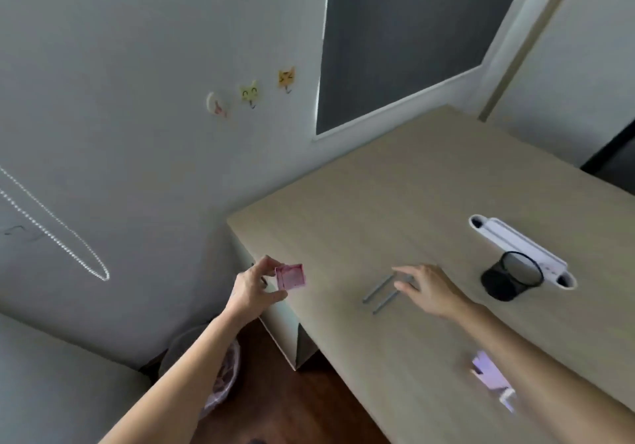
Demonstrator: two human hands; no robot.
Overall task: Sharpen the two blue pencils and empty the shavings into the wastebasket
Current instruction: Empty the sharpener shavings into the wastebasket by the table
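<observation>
Partly, wastebasket (225, 371) behind left forearm, blurred pencils (381, 294) under right hand (429, 289)

Both forearms are bare to the frame's edge, the hands (252, 289) ungloved, no sleeves showing.

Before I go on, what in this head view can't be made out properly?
- Round wastebasket with a pinkish liner: mostly hidden behind the left forearm; its contents are unreadable.
- Two thin blue pencils on the pale wooden desk: their far ends lie under the right hand, and the tips are too blurred to judge sharpness.
- Small pink box-shaped sharpener in the left hand: too blurred to see shavings.
- Lilac object near the desk edge: motion-blurred, unidentifiable.
</observation>
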